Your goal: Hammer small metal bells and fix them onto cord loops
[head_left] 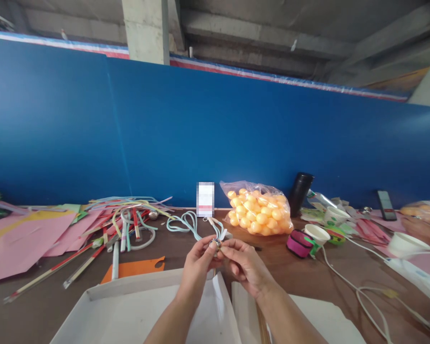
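Both my hands meet above the brown table, just past a white tray [103,306]. My left hand [197,267] and my right hand [245,265] pinch a small round metallic piece [215,243] between their fingertips. Light blue and white cords [186,222] run from that piece back across the table. Fingers of both hands are closed around it.
A clear bag of orange balls [260,210] sits behind my hands, a black cup [300,193] beside it. Straws, sticks and pink paper [28,239] cover the left. White paper cups [317,234], a pink case [298,242], cables and a phone [386,205] lie right. A blue wall stands behind.
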The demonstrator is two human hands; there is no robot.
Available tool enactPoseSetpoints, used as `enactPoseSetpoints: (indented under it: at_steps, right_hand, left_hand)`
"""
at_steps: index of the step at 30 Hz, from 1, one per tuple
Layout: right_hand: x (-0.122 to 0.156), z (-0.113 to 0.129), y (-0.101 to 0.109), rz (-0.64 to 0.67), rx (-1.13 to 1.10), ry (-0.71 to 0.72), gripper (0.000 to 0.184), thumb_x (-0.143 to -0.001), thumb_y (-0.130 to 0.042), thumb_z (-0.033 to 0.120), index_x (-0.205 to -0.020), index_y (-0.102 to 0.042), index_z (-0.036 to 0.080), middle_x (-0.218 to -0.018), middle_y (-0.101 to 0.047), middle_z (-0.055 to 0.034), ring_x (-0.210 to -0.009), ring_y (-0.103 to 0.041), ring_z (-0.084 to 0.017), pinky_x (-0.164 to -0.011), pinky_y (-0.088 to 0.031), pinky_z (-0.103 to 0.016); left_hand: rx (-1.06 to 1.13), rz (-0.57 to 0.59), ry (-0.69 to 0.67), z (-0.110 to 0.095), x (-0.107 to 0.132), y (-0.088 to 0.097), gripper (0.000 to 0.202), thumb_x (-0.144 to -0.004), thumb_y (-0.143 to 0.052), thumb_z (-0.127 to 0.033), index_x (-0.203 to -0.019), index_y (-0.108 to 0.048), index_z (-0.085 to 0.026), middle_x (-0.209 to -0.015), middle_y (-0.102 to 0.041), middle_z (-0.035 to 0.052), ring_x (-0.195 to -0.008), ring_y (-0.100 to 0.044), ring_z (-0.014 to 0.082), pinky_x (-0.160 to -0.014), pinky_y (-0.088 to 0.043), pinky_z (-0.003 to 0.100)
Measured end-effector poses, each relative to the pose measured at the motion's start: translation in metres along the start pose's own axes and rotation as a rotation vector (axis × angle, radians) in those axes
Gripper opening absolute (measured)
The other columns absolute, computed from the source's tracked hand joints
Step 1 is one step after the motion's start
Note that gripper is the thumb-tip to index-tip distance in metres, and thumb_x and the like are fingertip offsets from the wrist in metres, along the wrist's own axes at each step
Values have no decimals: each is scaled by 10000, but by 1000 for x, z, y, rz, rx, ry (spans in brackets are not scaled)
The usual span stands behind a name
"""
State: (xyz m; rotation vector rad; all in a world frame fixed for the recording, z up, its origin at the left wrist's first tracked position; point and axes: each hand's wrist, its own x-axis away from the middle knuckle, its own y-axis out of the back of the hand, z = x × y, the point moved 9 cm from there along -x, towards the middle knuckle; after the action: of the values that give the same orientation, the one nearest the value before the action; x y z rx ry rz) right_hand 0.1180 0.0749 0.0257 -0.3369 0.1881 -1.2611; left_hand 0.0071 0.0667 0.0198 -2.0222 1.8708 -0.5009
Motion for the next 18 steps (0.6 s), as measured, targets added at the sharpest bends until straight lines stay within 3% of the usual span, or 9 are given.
enactPoseSetpoints:
  at_steps: [18]
  right_hand:
    - [-4,-5,-1,59,-42,-27,238,-693,-734,328,-764,-595,148,-640,-647,-2,-331,-314,13,-324,-98,-147]
  left_hand:
    - [-31,1,-19,1,-1,3,430,-688,-680,-408,-1009,-634,-126,-815,-642,70,-658,-601,142,-609,-504,267]
